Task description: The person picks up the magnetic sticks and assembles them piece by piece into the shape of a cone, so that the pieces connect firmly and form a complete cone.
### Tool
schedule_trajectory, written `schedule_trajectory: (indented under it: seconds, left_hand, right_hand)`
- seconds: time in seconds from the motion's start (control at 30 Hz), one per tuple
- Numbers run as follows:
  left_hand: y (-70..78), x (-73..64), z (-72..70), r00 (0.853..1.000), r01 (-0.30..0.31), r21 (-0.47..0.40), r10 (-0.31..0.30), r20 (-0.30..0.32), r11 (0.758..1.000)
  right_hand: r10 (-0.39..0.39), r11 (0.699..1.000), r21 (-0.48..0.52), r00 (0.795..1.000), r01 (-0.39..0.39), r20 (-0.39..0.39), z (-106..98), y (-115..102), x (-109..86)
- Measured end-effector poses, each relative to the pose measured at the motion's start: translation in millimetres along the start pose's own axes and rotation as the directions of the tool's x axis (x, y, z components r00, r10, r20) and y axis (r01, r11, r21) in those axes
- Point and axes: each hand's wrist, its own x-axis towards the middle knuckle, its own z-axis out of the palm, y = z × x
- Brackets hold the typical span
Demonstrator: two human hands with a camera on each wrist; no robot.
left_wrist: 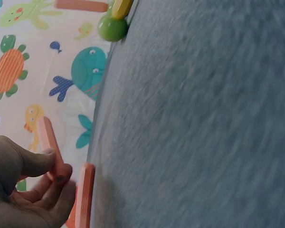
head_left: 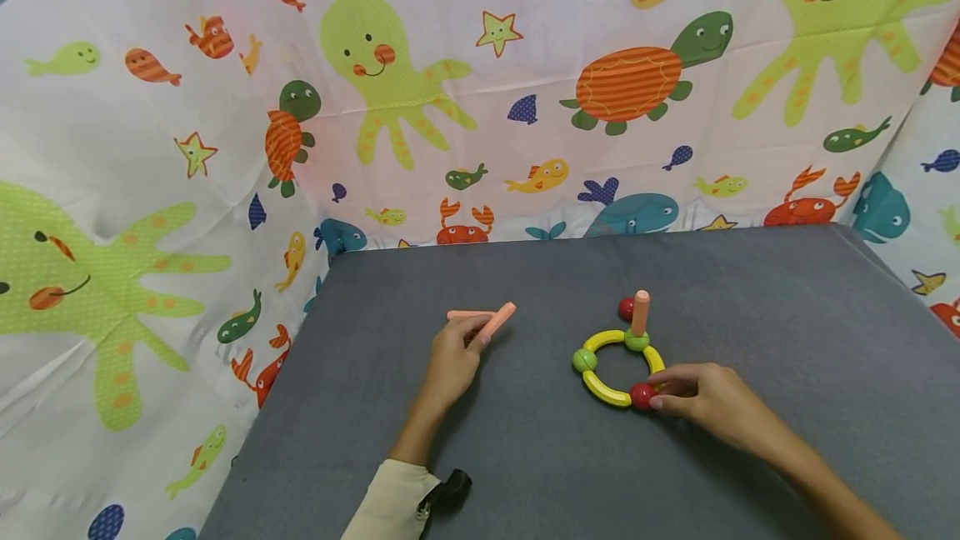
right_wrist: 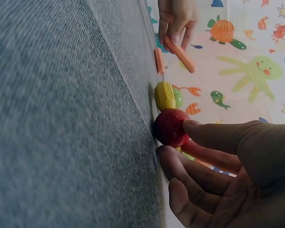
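Note:
My left hand [head_left: 456, 361] pinches an orange peg [left_wrist: 51, 147] between thumb and fingers, tilted above the table. A second orange peg [head_left: 468, 314] lies on the table just behind that hand. To the right, a ring of yellow curved pieces [head_left: 609, 392] joined by balls lies flat. A red ball [head_left: 642, 396] sits at its near right, with my right hand [head_left: 708, 398] holding it between thumb and fingertips. One green ball [head_left: 584, 360] is on the ring's left side. Another green ball [head_left: 637, 340], at the far side, has an orange peg [head_left: 640, 312] standing upright in it.
Behind the upright peg is another red ball [head_left: 626, 308], partly hidden by it. The grey tabletop [head_left: 525, 473] extends to a sheet [head_left: 420, 190] printed with sea animals, hanging along the back and sides. A dark strap end [head_left: 453, 490] shows at the left cuff.

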Motion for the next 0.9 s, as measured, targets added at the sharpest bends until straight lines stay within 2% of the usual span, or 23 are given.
schedule_trajectory:
  seconds: [0.23, 0.47, 0.67, 0.9]
  left_hand:
    - [5.5, -1.4, 9.4, 1.000, -0.022, -0.031, 0.022, -0.007, 0.999]
    - [10.1, 0.3, 15.8, 1.000, -0.022, -0.014, 0.021, -0.018, 1.000]
    - [15.0, 1.5, 21.4, 1.000, -0.018, -0.077, 0.017, -0.005, 0.997]
    - [21.0, 3.6, 29.1, 0.999, -0.046, -0.137, 0.047, 0.005, 0.990]
  right_hand:
    - [0.020, 1.000, -0.016, 1.000, -0.020, 0.009, 4, -5, 3.8]
    - [0.042, 0.999, -0.025, 0.999, -0.042, 0.010, 8, -10, 6.5]
    - [0.006, 1.000, -0.024, 1.000, -0.006, 0.004, 10, -12, 6.0]
    - [-0.021, 1.000, -0.009, 1.000, 0.021, 0.000, 12, -12, 6.7]
